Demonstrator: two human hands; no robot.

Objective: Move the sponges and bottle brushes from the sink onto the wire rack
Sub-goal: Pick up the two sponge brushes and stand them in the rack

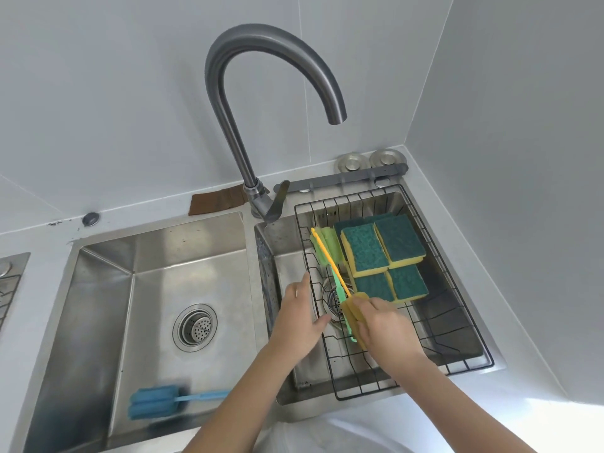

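Note:
A black wire rack (pixel 464 364) sits over the right sink basin. Several yellow sponges with green scouring tops (pixel 384 253) lie stacked in it. A green bottle brush (pixel 327 245) rests along the rack's left side. My right hand (pixel 380 325) is shut on the foam head of a yellow bottle brush (pixel 330 259), whose thin handle points up and left across the green one. My left hand (pixel 299 317) hovers open at the rack's left edge, holding nothing. A blue bottle brush (pixel 157 401) lies in the left sink basin (pixel 108 322), near its front wall.
A tall curved grey faucet (pixel 258 93) rises between the two basins, spout above the rack. Round drain strainer (pixel 194 326) in the left basin. Two metal plugs (pixel 367 160) and a grey bar stand behind the rack. White walls close in at back and right.

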